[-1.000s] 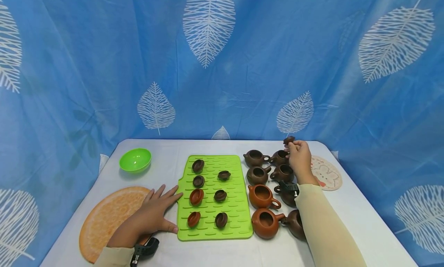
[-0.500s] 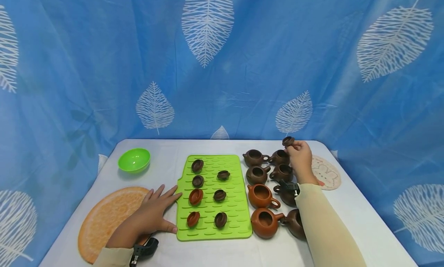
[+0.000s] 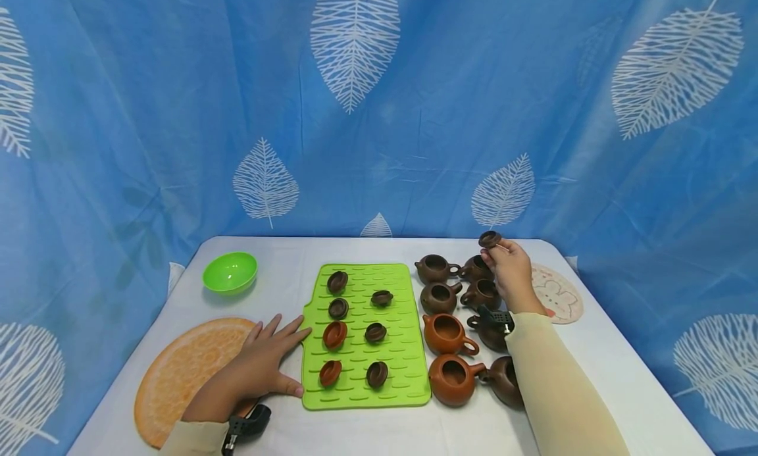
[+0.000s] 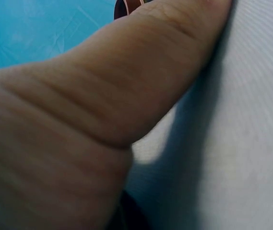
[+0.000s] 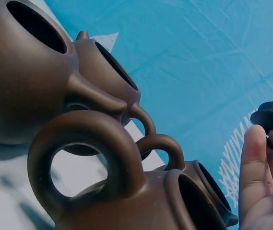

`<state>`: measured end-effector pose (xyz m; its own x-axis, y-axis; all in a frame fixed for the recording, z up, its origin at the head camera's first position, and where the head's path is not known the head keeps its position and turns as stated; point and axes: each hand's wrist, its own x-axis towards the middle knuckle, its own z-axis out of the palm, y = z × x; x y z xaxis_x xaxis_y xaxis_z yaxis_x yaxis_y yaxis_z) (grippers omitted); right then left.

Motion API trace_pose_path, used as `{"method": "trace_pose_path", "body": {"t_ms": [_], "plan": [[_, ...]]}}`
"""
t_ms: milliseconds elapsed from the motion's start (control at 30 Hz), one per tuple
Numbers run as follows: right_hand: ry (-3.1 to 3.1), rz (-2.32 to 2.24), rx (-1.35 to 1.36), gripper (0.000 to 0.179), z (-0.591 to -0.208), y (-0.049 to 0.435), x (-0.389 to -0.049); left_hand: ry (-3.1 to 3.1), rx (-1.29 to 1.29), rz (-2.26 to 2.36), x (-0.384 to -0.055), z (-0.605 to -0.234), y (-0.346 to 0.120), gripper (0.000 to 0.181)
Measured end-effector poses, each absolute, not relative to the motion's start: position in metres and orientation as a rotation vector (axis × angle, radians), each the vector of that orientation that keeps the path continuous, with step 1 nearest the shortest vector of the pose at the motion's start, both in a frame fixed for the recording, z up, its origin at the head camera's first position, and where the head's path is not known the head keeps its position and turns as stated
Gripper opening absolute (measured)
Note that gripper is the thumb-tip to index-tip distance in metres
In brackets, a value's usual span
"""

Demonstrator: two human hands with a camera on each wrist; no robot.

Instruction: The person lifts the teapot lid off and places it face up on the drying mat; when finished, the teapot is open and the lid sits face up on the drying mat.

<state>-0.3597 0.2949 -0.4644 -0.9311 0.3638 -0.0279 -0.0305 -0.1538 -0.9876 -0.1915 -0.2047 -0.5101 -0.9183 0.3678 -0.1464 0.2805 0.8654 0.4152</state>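
My right hand (image 3: 512, 275) pinches a dark brown teapot lid (image 3: 489, 239) by its knob, raised over the far end of the teapot rows. In the right wrist view, the lid (image 5: 272, 112) sits at the fingertips, rim side up. Below it stands a dark brown lidless teapot (image 3: 476, 268), partly hidden by that hand. My left hand (image 3: 263, 364) lies with fingers spread, touching the left edge of a green mat (image 3: 408, 351). On the mat lie several dark brown lids (image 3: 376, 375) and two reddish-brown lids (image 3: 335, 335). Mostly the left thumb (image 4: 126, 72) shows in the left wrist view.
Two rows of lidless teapots stand right of the mat, mostly dark brown, with two orange-brown teapots (image 3: 454, 380) among them. A green bowl (image 3: 230, 274) stands at back left. An orange-slice mat (image 3: 183, 370) lies under my left forearm, and a rabbit-patterned mat (image 3: 562, 295) lies at right.
The lid in my right hand has turned so its hollow underside faces up, and it has shifted slightly left and up. My left hand stays in place.
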Motion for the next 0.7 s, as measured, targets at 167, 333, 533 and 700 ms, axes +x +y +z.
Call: {"method": "trace_pose_path", "body": {"t_ms": [167,333,533,700], "plan": [[-1.793,2.207,-0.369,0.022,-0.462,0.292,-0.362,2.823,0.514,0.611,-0.190,-0.510,-0.207,0.126],[-1.787,2.287,-0.318,0.022,-0.455,0.285,-0.360,2.814,0.525,0.648,-0.190,-0.511,-0.208,0.125],[-1.800,2.349,-0.265,0.017,-0.454,0.276,-0.359,2.817,0.520,0.637,-0.191,-0.514,-0.207,0.125],[-1.828,2.408,-0.209,0.015,-0.452,0.267,-0.359,2.824,0.525,0.631,-0.190,-0.514,-0.208,0.125]]}}
